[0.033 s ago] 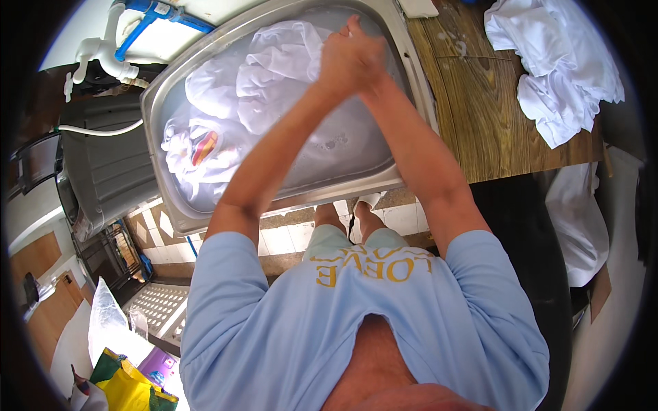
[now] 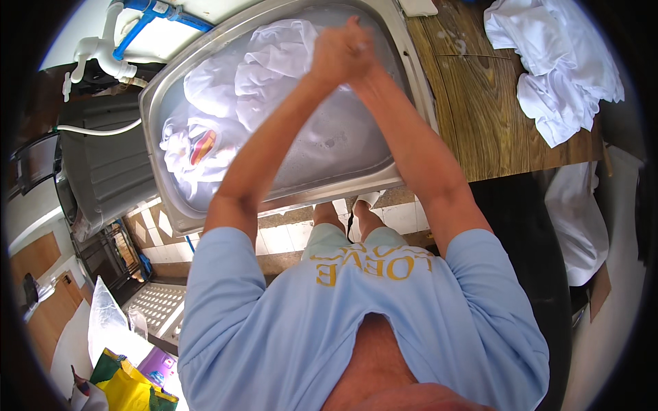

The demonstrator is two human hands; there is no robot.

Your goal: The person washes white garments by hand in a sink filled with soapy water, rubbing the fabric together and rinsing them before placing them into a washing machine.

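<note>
L hand [image 2: 334, 56] & R hand [image 2: 362, 52] pressed together over sink [image 2: 322, 194] — fingers blurred, can't tell how far open or if gripping anything; white clothes [image 2: 269, 72] in water [image 2: 329, 123], left of hands.

From my screen, I'd call this a washing corner, probably in a home. I see 1 metal sink [image 2: 415, 75] with white clothes [image 2: 271, 75] soaking in cloudy water [image 2: 339, 154]. Left of the sink I get 1 white tap [image 2: 96, 51] and a blue pipe [image 2: 135, 40]; right of it, a wooden counter [image 2: 473, 123] bearing a white laundry pile [image 2: 548, 61]. Below the sink, I see pale floor tiles [image 2: 298, 236].
</note>
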